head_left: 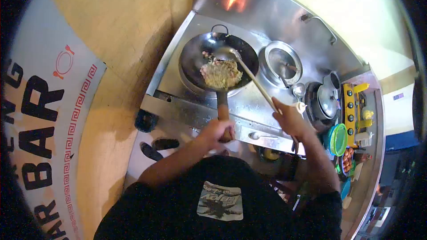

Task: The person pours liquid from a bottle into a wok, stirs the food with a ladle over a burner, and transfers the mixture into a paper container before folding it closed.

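Dull, dark metal on the wok (195, 58), with a brown wooden handle (222, 104). The ladle (253, 78) has a pale wooden shaft, while the steel desk (187, 113) and pot (281, 62) gleam smooth and glossy.

Left hand (218, 131) reaching forward with fingers curling in a closed grip, right hand (289, 118) extending further out, fingers wrapping tight, both forearms stretching ahead

One wok (218, 60) sat at the back left corner of the stove (253, 106), with one heap of rice (221, 74) in it and one ladle (253, 80) reaching in. One basin (281, 63) stood mid-back, and one lidded pot (327, 100) and one green bowl (339, 139) were near the right edge. One spoon (262, 136) lay along the front edge.
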`<state>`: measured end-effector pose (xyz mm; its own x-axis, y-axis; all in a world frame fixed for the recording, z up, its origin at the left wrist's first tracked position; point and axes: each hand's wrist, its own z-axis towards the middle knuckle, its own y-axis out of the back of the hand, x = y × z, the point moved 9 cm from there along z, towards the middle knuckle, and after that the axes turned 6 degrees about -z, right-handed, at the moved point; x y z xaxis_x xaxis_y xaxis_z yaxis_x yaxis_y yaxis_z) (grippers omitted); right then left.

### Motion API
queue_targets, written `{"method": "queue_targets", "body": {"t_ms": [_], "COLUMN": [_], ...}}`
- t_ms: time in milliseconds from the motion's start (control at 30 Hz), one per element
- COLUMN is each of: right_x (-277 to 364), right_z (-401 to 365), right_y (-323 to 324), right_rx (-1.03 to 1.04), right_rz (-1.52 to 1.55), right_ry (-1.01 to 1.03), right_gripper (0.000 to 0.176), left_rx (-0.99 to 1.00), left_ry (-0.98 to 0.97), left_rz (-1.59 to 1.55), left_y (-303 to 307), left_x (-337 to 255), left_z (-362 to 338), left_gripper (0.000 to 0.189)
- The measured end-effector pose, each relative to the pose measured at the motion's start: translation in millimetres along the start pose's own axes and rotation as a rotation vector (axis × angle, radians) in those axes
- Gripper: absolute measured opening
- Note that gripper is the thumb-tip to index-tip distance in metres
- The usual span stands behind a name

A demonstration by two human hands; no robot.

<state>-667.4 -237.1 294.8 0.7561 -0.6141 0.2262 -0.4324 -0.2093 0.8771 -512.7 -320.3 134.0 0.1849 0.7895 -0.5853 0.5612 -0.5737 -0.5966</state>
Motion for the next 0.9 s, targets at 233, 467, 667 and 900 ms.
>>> {"method": "queue_targets", "body": {"t_ms": [233, 467, 667, 900], "right_x": [-12, -1, 22, -3], "right_z": [-38, 74, 153, 42], "right_y": [-13, -79, -101, -52], "right_rx": [0.125, -0.233, -0.215, -0.067], "right_rz": [-0.188, -0.087, 0.063, -0.703], "right_ry": [-0.051, -0.030, -0.010, 0.025], "right_gripper": [0.055, 0.058, 0.058, 0.062], "left_rx": [0.127, 0.065, 0.087, 0.118], "left_ry": [0.076, 0.093, 0.138, -0.016], "left_rz": [-0.369, -0.342, -0.336, -0.203], "left_y": [28, 62, 80, -6], "left_x": [-7, 15, 21, -2], "left_z": [40, 63, 71, -8], "left_gripper": [0.013, 0.016, 0.016, 0.015]}}
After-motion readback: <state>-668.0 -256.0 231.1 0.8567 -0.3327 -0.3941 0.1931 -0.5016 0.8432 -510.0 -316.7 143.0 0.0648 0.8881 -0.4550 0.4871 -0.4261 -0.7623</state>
